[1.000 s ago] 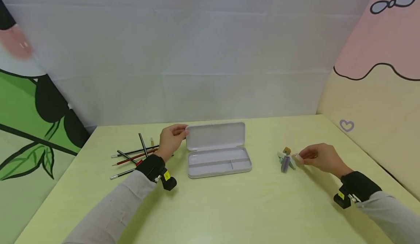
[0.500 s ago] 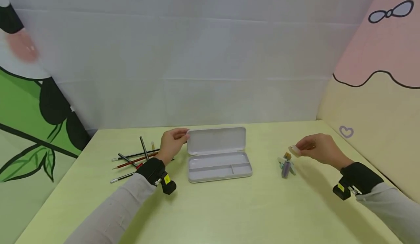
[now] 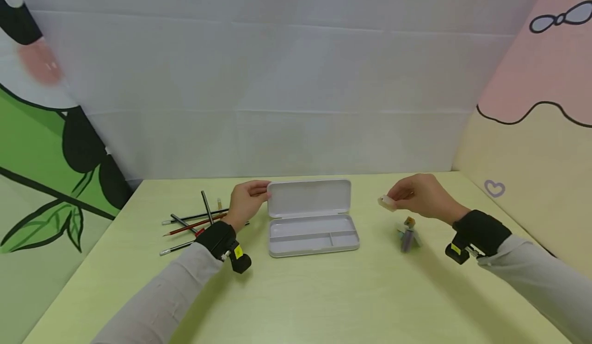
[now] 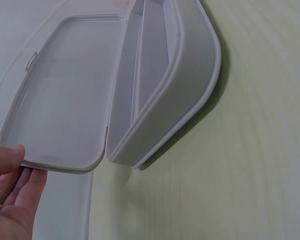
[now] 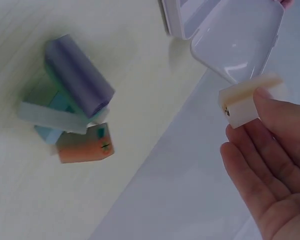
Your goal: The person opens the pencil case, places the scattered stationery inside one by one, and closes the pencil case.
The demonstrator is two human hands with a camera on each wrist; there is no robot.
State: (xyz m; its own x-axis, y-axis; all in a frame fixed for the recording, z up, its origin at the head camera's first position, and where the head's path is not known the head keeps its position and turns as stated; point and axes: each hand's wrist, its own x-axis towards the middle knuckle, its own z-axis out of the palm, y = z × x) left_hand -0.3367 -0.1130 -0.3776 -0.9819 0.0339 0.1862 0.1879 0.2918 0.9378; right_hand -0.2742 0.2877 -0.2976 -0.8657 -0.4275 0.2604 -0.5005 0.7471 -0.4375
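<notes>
Behind the pale yellow surface, seen from where I stand, a creased white sheet forms the rear boundary. Two painted panels flank it: the left panel carries green and black shapes, and the right panel is pink above and cream below. Two arms in pale grey sleeves extend over the surface, each fitted with a black band and a small camera at the wrist.

The pencil case rests at the middle of the surface, opened, its lid tilted up along the rear edge. Inside, dividers form a long rear section, a long front section and a short front section at the right.

Both hands are grasping. The left hand grips the left corner of the lid, thumb on the inner face. The right hand, raised off the surface, pinches a white block between thumb and fingers.

Left of the case lie crossed pencils, mostly dark, one red; the left hand and wrist partly cover them.

Right of the case sits a loose pile: a purple block, a pale block and an orange block. The white block, marked with a tan stripe, is in the air between case and pile, apart from both.
</notes>
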